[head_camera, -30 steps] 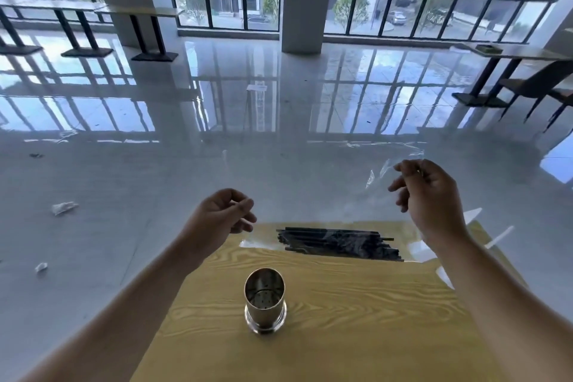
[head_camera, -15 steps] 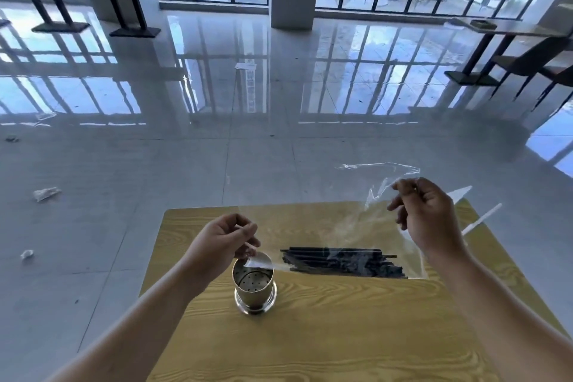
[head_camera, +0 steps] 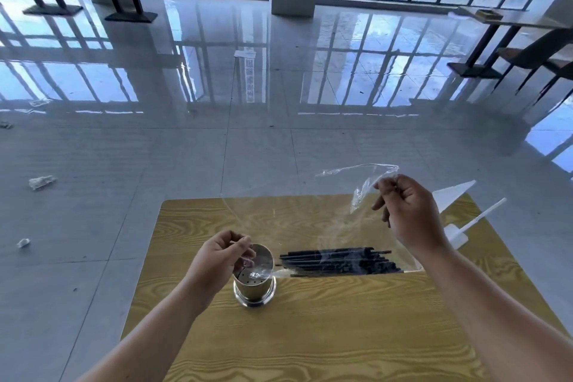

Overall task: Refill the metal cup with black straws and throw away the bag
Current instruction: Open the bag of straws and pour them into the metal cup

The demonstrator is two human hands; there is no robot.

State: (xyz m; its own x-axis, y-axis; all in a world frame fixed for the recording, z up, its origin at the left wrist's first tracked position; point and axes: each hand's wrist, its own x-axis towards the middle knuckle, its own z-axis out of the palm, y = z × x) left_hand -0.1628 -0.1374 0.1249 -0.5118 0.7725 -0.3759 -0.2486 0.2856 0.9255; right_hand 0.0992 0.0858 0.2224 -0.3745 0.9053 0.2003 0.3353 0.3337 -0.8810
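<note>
A shiny metal cup (head_camera: 255, 284) stands upright on the wooden table (head_camera: 310, 335), its perforated bottom visible and no straws inside. A bundle of black straws (head_camera: 338, 262) lies horizontally inside a clear plastic bag (head_camera: 310, 226), just right of the cup. My left hand (head_camera: 221, 257) pinches the bag's lower left corner right above the cup's rim. My right hand (head_camera: 406, 211) holds the bag's upper right edge raised above the table.
White paper wrappers (head_camera: 459, 217) lie at the table's far right edge. Crumpled scraps (head_camera: 42, 181) sit on the glossy tiled floor to the left. Other tables and a chair (head_camera: 533, 62) stand far off by the windows.
My view has tilted down, showing more of the table. My left hand has come down from above the table to the cup's rim, pinching the bag corner. The right hand keeps the bag raised.
</note>
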